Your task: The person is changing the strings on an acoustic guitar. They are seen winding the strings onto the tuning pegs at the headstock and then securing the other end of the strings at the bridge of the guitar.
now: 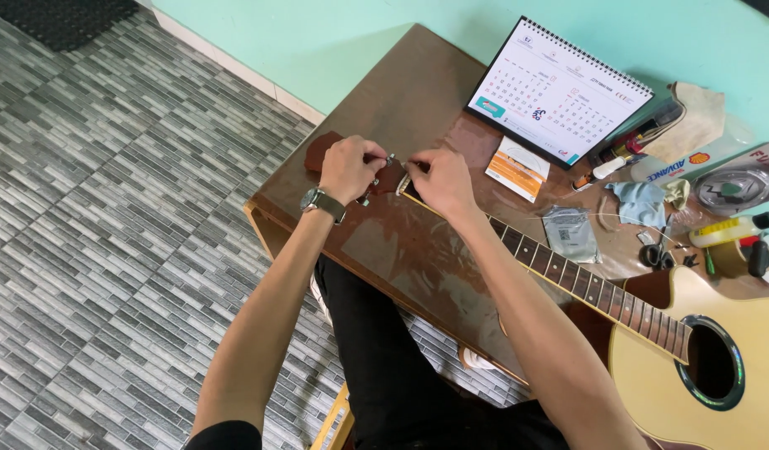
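Both your hands pinch at the guitar headstock (326, 150) on the brown table (418, 92), left hand (348, 167) closed on a tuning peg (390, 158), right hand (441, 179) nipping the thin string (559, 215), which could slip and whip loose if your grip eases, while the white bottle (693, 162) lies capped, contents hidden.

Bare forearms here, no long sleeves. Left wrist's got a wristwatch (313, 198) with a dark strap. Black trousers (384, 367), plus a bit of black short sleeve (226, 436).
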